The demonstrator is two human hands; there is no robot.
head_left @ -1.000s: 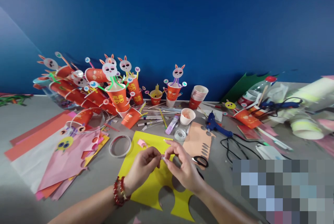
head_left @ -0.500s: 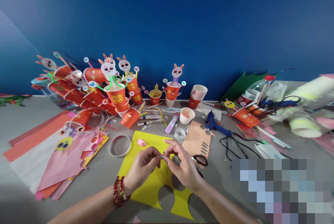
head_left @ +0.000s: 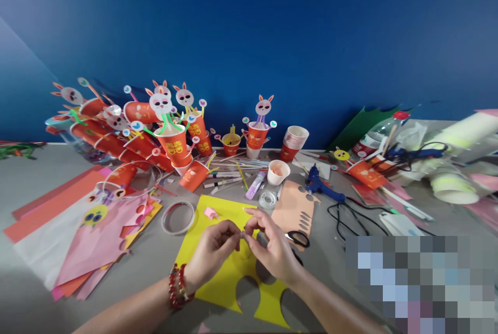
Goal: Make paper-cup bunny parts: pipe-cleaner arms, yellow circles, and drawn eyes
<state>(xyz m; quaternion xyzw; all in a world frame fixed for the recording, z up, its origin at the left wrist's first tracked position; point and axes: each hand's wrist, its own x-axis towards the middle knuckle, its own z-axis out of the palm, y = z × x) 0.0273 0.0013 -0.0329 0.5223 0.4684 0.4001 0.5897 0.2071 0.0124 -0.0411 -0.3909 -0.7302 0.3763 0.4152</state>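
Your left hand (head_left: 213, 252) and right hand (head_left: 272, 248) meet over the yellow paper sheet (head_left: 229, 277) that lies flat on the grey worktop (head_left: 155, 266). The fingers of both hands pinch one tiny pale piece (head_left: 241, 235) between their tips, held just above the sheet; what it is cannot be made out. A red bead bracelet (head_left: 177, 285) circles your left wrist. Black scissors (head_left: 298, 239) lie just beside your right hand, on a tan card (head_left: 291, 209). A clear tape ring (head_left: 178, 218) sits near the sheet's left edge, and a small pink scrap (head_left: 210, 212) rests on its far corner. Red paper cups with bunny faces (head_left: 171, 139) crowd the back.
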